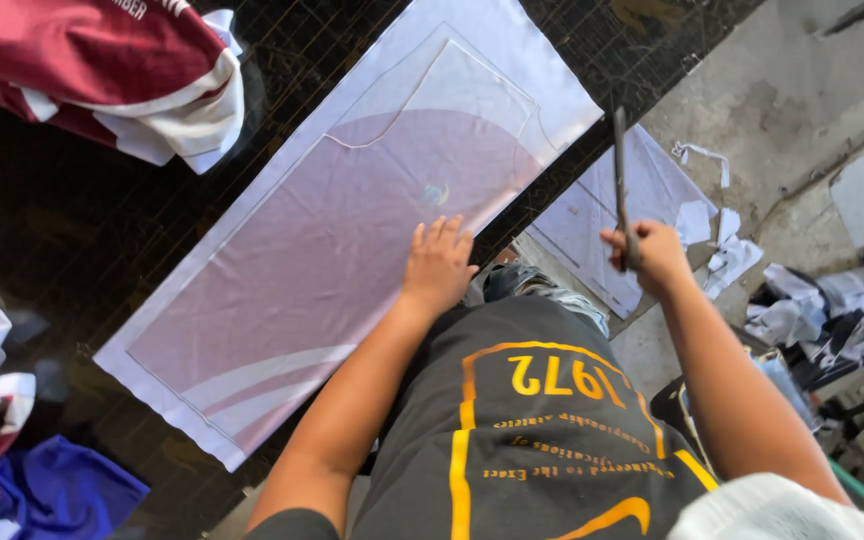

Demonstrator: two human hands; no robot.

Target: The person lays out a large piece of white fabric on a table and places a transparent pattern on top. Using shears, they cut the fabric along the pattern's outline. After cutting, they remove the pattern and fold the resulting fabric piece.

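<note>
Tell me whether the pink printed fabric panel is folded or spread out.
Spread flat: the fabric panel lies open on the dark table, with the left hand pressing its edge.
</note>
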